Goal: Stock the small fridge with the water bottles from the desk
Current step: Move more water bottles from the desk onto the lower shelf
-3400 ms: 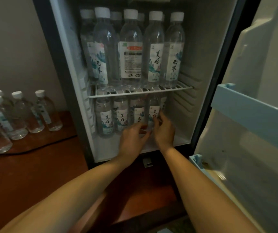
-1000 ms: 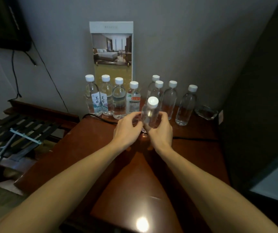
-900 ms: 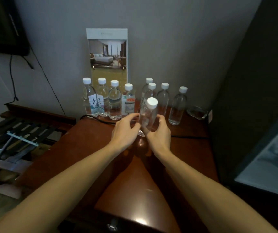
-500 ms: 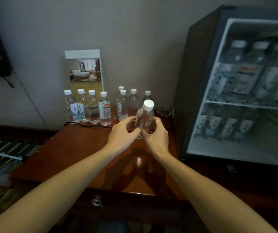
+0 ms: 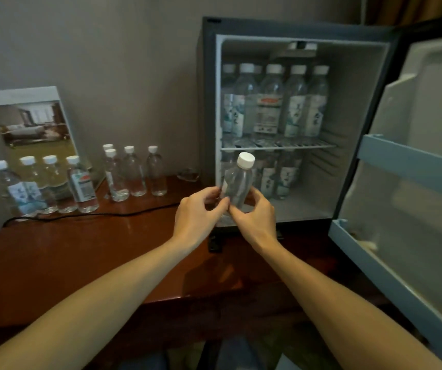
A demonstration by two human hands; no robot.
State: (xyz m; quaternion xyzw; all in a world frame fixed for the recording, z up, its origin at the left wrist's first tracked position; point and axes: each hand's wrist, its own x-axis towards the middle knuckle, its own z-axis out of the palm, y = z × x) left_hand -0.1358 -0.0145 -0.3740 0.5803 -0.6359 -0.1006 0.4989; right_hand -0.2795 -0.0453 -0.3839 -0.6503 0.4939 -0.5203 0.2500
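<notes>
While both hands hold it up, the water bottle [image 5: 237, 186] sits in the air just in front of the fridge's [image 5: 209, 102] lower compartment, cap up & tipped slightly to the right, not touching the desk [image 5: 81, 249]. It has a white cap & a clear body. Left hand [image 5: 197, 217] pinches the bottle's lower part from the left w/ thumb & curled fingertips. Right hand [image 5: 256, 218] wraps the btm from the right, fingers curled round it. The two hands' fingertips are close together in front of the bottle, seemingly touching.

Fridge stands open, its door [image 5: 414, 182] swung out to the right, w/ pale racks on the inner side. Inside, a wire shelf [image 5: 278, 146] splits the space. Top-shelf bottles [image 5: 270, 102] stand upright, packed side by side across the left & middle, more than one row deep. Lower bottles [image 5: 285, 177] stand on the fridge floor under the shelf, toward the back, partly hidden behind the held one.

On the desk, left of the fridge, are the mid-desk bottles [image 5: 134, 172]: four, upright, close together near the wall. Further left are the far-left bottles [image 5: 54, 188]: four more in a row, upright, in front of a brochure card [image 5: 35, 124] that leans on the wall. A black cable [image 5: 94, 214] runs along the desk in front of both groups. A small glass item [image 5: 187, 174] sits btwn the mid-desk bottles & the fridge; can't tell what it is.
</notes>
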